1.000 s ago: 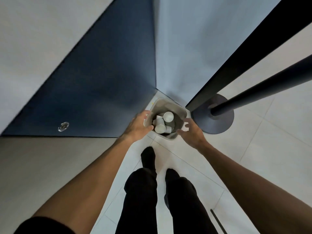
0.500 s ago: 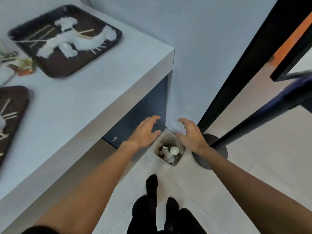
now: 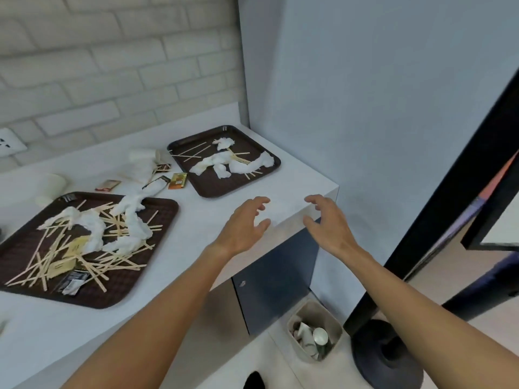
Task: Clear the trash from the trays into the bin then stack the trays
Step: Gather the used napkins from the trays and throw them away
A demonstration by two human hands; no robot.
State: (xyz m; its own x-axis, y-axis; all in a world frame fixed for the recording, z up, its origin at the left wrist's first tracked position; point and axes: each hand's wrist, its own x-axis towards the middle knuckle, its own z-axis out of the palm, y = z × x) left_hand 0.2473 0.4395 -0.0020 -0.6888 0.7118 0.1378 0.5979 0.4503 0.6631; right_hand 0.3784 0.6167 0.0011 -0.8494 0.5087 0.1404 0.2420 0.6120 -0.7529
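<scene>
Head view finds our left hand [image 3: 244, 226] and right hand [image 3: 327, 223] hovering side by side over the near right corner of the white counter [image 3: 292, 178], fingers spread and loosely bent, holding nothing. To the left, the near tray [image 3: 19, 248] lies heaped with wooden sticks [image 3: 42, 265], crumpled tissue [image 3: 95, 231] and wrappers. Farther back, the far tray [image 3: 224, 189] carries less tissue and fewer sticks. Loose sachets [image 3: 177, 180] lie on the counter between them. We see the bin [image 3: 327, 314] on the floor below the counter's corner, with paper cups [image 3: 320, 336] inside.
</scene>
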